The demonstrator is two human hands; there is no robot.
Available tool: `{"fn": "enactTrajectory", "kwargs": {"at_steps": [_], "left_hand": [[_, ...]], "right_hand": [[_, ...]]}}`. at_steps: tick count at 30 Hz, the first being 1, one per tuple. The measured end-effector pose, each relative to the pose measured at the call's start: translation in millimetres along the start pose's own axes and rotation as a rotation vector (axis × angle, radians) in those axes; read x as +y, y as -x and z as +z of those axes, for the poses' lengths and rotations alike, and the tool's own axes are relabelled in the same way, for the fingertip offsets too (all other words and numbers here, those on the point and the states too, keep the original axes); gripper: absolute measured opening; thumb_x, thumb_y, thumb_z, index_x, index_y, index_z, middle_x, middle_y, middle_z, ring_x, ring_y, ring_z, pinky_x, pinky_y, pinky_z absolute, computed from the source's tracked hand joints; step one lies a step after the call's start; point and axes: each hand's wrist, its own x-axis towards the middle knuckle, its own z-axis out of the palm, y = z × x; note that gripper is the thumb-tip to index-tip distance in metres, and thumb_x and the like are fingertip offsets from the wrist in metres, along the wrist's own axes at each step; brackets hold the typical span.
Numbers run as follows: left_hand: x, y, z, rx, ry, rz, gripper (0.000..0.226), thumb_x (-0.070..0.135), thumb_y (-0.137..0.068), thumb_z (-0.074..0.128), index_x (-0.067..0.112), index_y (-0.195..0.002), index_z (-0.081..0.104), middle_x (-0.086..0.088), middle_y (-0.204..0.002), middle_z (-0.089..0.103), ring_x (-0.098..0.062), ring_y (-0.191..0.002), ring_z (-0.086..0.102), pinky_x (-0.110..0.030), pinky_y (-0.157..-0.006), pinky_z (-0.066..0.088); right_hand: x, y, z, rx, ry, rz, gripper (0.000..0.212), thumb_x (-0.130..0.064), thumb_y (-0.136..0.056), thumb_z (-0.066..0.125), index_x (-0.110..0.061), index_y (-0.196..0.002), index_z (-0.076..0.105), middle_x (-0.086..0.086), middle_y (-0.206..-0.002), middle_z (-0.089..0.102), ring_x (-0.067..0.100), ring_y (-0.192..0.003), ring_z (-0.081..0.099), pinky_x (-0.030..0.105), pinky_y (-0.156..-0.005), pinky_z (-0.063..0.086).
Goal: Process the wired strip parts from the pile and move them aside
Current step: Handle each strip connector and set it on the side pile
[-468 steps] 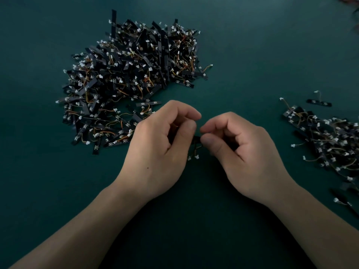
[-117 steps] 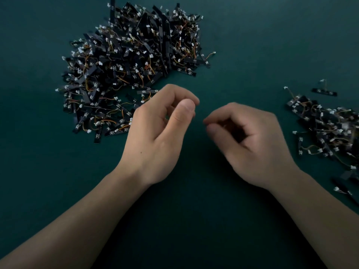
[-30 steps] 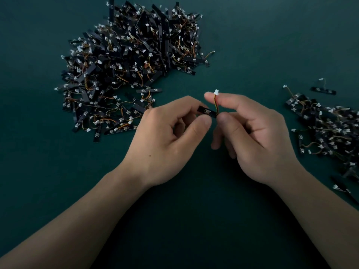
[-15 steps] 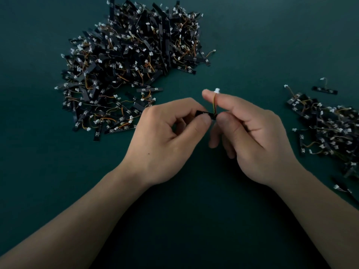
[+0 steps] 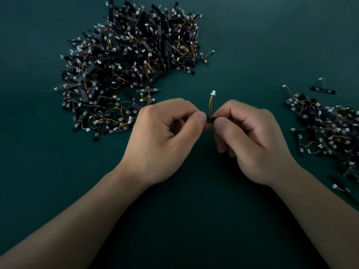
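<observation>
The fingers of the left hand [image 5: 163, 136] and right hand [image 5: 252, 140] are clamped on one wired strip part [image 5: 210, 119] between them, strip crosswise, wire [image 5: 211, 102] standing upward. The set-aside heap [image 5: 326, 129] lies on the table [image 5: 252, 45] rightward, nearer the right hand.

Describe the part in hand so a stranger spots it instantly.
On the green table, between the big pile upper left and the smaller pile at right, the left hand and right hand meet. They pinch one wired strip part: the only one held up, its wire rising to a white connector.
</observation>
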Motion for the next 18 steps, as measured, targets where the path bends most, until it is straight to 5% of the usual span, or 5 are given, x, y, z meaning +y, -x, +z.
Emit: {"fn": "enactTrajectory", "kwargs": {"at_steps": [11,18], "left_hand": [[1.4,0.5,-1.7,-0.038,-0.043,0.0,0.023,0.015,-0.095,0.062,0.012,-0.074,0.07,0.003,-0.061,0.055,-0.012,-0.057,0.049,-0.017,-0.056,0.035],[2.8,0.5,-1.1,-0.002,-0.054,0.031,0.022,0.013,-0.093,0.061,0.011,-0.073,0.069,0.001,-0.062,0.057,-0.017,-0.059,0.052,-0.023,-0.056,0.038]], "right_hand": [[2.1,-1.1,-0.9,-0.002,0.045,-0.023,0.027,-0.023,-0.102,0.051,-0.026,-0.075,0.057,0.002,-0.057,0.059,0.02,-0.049,0.052,0.035,-0.048,0.041],[2.8,0.1,-1.1,-0.012,0.011,-0.034,0.025,-0.024,-0.101,0.052,-0.019,-0.077,0.058,0.004,-0.057,0.057,0.021,-0.048,0.05,0.038,-0.047,0.039]]}}
